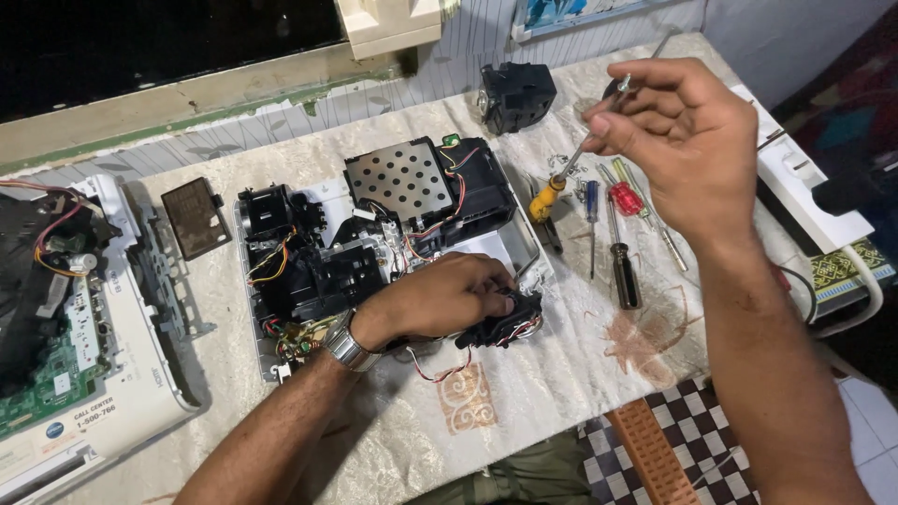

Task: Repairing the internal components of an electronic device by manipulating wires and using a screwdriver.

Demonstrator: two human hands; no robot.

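Observation:
An opened projector-like device (393, 220) lies on the table, its black inner parts, coloured wires and a perforated metal plate (400, 178) exposed. My left hand (449, 297) rests on its front right corner and grips a small black fan module (505, 323) with red and white wires. My right hand (683, 131) is raised above the table to the right, its fingers closed on the thin shaft of a yellow-handled screwdriver (547, 198), which hangs handle down.
Several screwdrivers (622, 234) lie to the right of the device. A black lens block (514, 93) stands at the back. A second opened white device (84, 327) sits at the far left, with a dark cover plate (195, 217) beside it. A white box (804, 187) is at the right edge.

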